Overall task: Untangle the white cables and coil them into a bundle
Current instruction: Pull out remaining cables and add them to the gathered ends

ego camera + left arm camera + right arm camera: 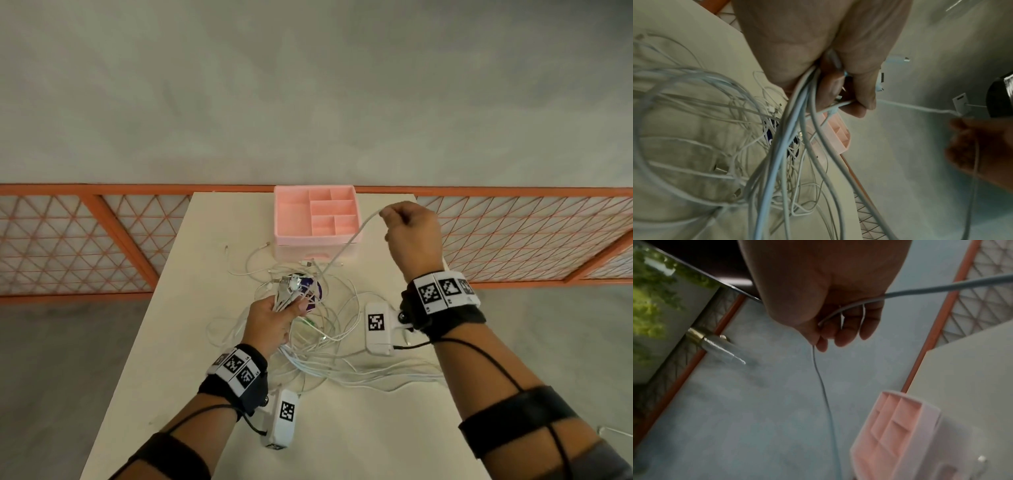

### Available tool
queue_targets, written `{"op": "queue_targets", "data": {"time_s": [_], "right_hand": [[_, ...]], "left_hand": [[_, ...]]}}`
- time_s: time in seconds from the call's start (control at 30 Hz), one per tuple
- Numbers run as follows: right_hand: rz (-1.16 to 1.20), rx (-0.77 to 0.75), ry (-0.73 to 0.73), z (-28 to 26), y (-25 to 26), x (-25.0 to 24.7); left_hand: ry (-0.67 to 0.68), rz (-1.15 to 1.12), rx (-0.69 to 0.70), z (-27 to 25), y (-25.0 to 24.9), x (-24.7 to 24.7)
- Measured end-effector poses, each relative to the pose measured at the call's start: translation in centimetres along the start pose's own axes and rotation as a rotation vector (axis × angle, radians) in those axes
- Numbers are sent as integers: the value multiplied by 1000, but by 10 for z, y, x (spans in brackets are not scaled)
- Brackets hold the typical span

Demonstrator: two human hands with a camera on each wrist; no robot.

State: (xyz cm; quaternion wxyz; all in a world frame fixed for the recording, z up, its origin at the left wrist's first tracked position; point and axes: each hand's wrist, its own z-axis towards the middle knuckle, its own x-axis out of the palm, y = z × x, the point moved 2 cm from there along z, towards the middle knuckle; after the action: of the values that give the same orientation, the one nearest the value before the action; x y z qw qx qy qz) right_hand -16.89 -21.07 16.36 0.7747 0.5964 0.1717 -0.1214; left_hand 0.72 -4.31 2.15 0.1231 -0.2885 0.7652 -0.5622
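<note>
At lower centre of the head view, my left hand point(274, 317) grips a bunch of thin white cables point(329, 329) above the white table point(171, 342). At centre right, my right hand point(411, 229) pinches one white cable point(349, 240), raised before the pink plastic organiser box point(284, 236).

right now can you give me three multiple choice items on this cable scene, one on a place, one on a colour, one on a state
1. Where is the divided organiser box?
A. at the table's far edge
B. on the floor
C. under the left hand

2. What colour is that box?
A. blue
B. pink
C. black

3. What is the right hand doing?
A. lying flat on the table
B. hanging idle
C. holding one white cable raised above the table

Answers: 1 A, it sits at the far end beyond the cable tangle. 2 B, walls and dividers are pink. 3 C, fingers curl round the cable, while the left hand grips a bunch of cable ends.
</note>
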Motion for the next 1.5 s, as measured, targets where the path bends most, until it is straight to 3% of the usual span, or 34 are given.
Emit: {"op": "queue_targets", "data": {"time_s": [0.1, 0.17, 0.3, 0.37, 0.43, 0.57, 0.73, 0.9, 1.1, 1.33, 1.43, 1.5], "right_hand": [[-432, -40, 85, -1, -21, 0], [-665, -161, 182, -16, -27, 6], [-701, -409, 643, -60, -31, 42], [-751, -399, 797, -74, -38, 59], [-646, -315, 819, -76, -41, 65], [-401, -291, 674, -58, -30, 63], [40, -21, 173, -10, -9, 27], [10, 13, 36, 13, -23, -8], [-22, 198, -320, 20, -78, -66], [-35, 621, -366, -6, -164, -106], [51, 859, -223, -25, -181, -100], [87, 932, -88, -36, -176, -80]], "left_hand": [[-8, 8, -6, 2, 1, 0], [-1, 24, 4, 2, 1, 2], [34, 78, 31, 1, -1, 12], [24, 64, 28, 2, -1, 13], [17, 51, 17, 3, -1, 9], [30, 52, 4, 5, -1, 4], [10, 41, -45, 8, 7, -7], [-27, -6, -38, 12, 5, -11], [-109, -148, -31, 14, -3, -14], [-55, -411, -24, 8, -48, -8], [4, -457, 14, 4, -67, 4], [33, -462, 34, 4, -76, 14]]}}
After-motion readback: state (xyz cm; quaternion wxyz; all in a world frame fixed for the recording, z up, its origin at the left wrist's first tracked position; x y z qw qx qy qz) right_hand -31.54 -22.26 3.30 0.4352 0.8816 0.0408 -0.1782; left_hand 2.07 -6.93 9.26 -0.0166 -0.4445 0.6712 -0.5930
